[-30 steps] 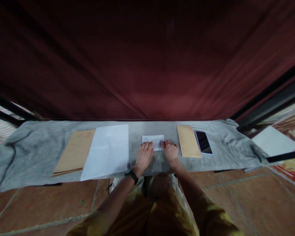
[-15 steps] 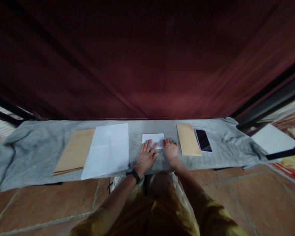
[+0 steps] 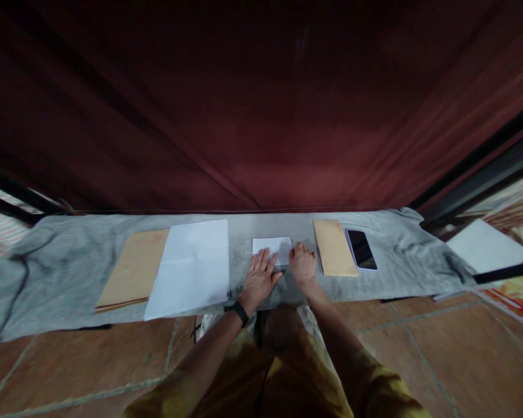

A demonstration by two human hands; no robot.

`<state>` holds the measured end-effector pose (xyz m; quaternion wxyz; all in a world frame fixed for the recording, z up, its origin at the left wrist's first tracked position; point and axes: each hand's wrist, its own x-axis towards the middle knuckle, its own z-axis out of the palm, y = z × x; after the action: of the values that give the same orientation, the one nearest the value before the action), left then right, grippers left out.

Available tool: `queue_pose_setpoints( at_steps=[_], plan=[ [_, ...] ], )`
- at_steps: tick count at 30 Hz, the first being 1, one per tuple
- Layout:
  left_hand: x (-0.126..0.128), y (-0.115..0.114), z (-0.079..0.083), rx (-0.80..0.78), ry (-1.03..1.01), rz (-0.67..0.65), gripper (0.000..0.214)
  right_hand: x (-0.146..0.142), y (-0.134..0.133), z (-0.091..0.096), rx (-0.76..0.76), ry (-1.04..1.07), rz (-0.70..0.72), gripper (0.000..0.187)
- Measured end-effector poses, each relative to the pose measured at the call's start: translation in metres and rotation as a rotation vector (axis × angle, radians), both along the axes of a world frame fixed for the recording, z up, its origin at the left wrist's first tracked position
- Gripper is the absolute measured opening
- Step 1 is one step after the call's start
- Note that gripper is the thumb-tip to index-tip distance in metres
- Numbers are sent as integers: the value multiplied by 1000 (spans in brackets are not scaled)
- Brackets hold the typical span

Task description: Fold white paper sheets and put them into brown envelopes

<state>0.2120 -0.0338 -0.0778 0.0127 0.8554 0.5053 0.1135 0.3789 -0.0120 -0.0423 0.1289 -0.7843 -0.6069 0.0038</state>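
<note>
White paper (image 3: 282,248) lies under splayed left hand (image 3: 258,280), curled right hand (image 3: 303,265) alongside.

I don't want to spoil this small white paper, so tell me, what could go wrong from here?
The small white paper might skew or crease if the left hand, spread over it, slides. The right hand is close to the narrow brown paper and could nudge it into the phone. The large white paper reaches the bench's near edge, so the left forearm might brush it askew.
</note>
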Motion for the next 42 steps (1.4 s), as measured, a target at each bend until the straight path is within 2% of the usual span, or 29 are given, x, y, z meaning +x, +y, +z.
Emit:
queue_pose_setpoints(
  at_steps=[2,4,6,9,12,16,20,24,30,34,42],
  plan=[
    [0,0,1,7,4,1,63,-9,5,4,82,53,53,33],
    [-1,0,2,11,15,-12,61,-20,10,3,144,157,197,35],
    [-1,0,2,5,24,-31,60,-32,15,-5,178,253,355,39],
    [-1,0,1,-19,21,-30,62,-41,16,-24,185,260,456,45],
    [0,0,0,-20,-3,-25,65,-40,12,-38,146,196,462,48],
    [-1,0,-3,-14,-30,-19,63,-30,9,-39,82,88,435,51],
    [1,0,-5,-35,-26,90,61,-21,8,-35,47,24,370,52],
    [12,9,-2,-51,-13,192,61,-15,7,-34,15,0,382,53],
    [27,39,7,-56,-28,67,58,-13,5,-34,-11,-59,399,56],
    [20,47,4,-79,-27,162,64,-15,5,-35,21,-50,369,54],
    [0,42,-6,-56,-41,278,66,-15,5,-35,52,-23,325,52]
  ],
)
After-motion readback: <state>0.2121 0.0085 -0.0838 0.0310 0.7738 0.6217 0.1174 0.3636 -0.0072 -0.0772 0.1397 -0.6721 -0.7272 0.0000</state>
